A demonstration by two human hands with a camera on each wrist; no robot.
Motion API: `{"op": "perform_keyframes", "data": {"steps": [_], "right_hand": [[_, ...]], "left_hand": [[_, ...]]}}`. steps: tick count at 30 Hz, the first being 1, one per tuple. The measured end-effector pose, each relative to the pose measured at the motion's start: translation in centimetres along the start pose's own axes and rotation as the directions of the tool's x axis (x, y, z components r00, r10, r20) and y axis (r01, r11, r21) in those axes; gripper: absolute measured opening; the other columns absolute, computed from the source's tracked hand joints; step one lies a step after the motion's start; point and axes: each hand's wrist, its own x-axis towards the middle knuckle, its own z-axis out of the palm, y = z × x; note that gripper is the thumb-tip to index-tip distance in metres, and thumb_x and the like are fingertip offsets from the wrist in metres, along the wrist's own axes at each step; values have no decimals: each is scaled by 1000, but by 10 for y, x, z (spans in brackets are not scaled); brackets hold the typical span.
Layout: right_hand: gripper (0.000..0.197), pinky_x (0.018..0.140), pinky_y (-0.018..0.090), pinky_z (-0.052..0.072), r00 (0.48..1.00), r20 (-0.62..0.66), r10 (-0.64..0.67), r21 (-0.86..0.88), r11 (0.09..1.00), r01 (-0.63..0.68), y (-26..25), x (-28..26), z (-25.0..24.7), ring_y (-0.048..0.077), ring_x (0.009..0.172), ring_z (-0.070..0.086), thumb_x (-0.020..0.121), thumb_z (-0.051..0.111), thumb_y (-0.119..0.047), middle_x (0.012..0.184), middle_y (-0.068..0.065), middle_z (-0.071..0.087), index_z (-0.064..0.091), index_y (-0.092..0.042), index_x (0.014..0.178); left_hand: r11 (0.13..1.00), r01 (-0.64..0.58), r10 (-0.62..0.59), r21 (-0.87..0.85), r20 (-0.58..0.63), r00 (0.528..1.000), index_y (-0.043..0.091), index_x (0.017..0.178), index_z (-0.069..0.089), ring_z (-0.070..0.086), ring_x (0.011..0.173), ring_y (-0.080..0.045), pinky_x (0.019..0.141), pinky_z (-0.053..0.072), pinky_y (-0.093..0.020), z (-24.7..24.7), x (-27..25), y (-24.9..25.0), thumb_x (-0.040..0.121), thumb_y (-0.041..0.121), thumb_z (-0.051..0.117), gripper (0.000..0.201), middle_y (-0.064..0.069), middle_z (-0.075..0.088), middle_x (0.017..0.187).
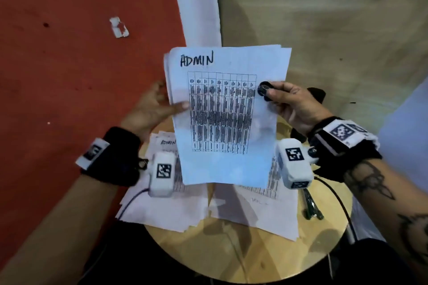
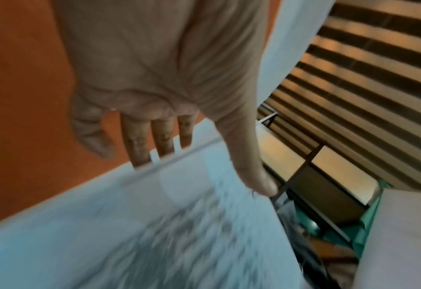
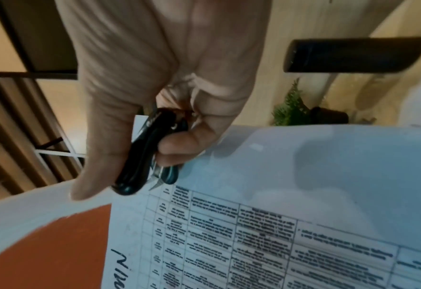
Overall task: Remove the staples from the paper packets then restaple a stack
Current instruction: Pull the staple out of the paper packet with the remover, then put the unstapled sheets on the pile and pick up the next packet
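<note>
I hold a white paper packet [image 1: 224, 118] marked "ADMIN", with a printed table, upright above the round wooden table [image 1: 254, 259]. My left hand [image 1: 162, 104] pinches its left edge, thumb on the front sheet and fingers behind. The left wrist view shows that hand [image 2: 179, 136] and the blurred packet [image 2: 155, 224]. My right hand [image 1: 291, 104] grips a black staple remover [image 1: 264, 89] at the packet's right edge. The right wrist view shows the thumb and curled fingers of this hand [image 3: 169, 82] round the staple remover [image 3: 142, 152], its metal tips just over the packet [image 3: 278, 224]. No staple shows.
More printed sheets lie spread on the table at left [image 1: 162, 206] and right [image 1: 259, 213]. A metal tool [image 1: 311, 206] lies by the table's right rim. A black cable [image 1: 340, 203] runs off the right side. A white paper scrap [image 1: 119, 28] lies on the red floor.
</note>
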Motion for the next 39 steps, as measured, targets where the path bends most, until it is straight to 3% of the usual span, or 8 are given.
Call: {"op": "perform_keyframes", "data": {"steps": [5,8,14,21,27,30,33,39], "right_hand": [[60,43,10,36,985,-132,112,39,993,-108,38,14,4,-1,46,50,8,94,-38,61,-6,67,73,-17,60],[43,50,13,38,955,-246,167,-238,944,-227,77,8,-15,-3,55,55,51,90,-20,73,-7,64,60,-19,81],[41,63,27,36,787,-261,560,-727,422,-541,203,-40,-100,11,64,38,78,70,0,73,-1,41,34,-14,89],[45,66,22,38,738,-396,547,-573,480,-664,274,-80,-119,10,69,41,80,64,8,75,-1,40,26,-9,96],[51,71,21,42,735,-374,566,-491,551,-675,271,-87,-133,10,83,48,80,70,-3,86,-2,48,28,-10,108],[51,70,17,42,744,-395,539,-480,570,-667,270,-89,-128,12,86,50,78,71,-1,88,-1,49,30,-9,107],[54,72,21,43,746,-412,523,-472,578,-666,272,-88,-130,17,93,48,75,73,0,88,0,47,30,-9,106],[57,78,31,41,739,-415,531,-452,584,-674,276,-88,-128,18,94,47,72,77,-3,99,7,46,32,-9,106]], "left_hand": [[997,53,-40,62,-199,979,-1,111,57,63,76,-2,66,50,-10,15,0,-58,71,10,79,47,-8,67,104],[959,105,-28,264,-280,960,0,107,58,60,78,-11,58,45,-8,-9,21,-85,76,11,76,37,-13,67,101],[771,346,-259,535,-233,938,-1,119,57,59,104,-29,85,44,-36,-52,46,-173,69,32,75,63,-17,62,113],[472,589,-507,656,-345,790,-1,143,30,40,131,-38,106,36,-43,-64,47,-267,84,21,70,74,-22,38,145],[297,515,-316,804,-427,847,8,142,30,27,134,-38,105,29,-53,-17,72,-252,87,26,64,67,-21,30,145],[381,241,-277,893,-138,951,11,136,43,33,130,-37,103,32,-48,49,94,-241,89,26,60,52,-20,38,139],[438,89,-417,894,115,902,12,133,46,36,129,-35,106,33,-44,129,104,-242,88,31,62,52,-19,40,139],[460,346,-638,818,34,769,0,119,53,58,110,-35,94,48,-41,210,110,-260,79,37,71,57,-20,56,125]]}}
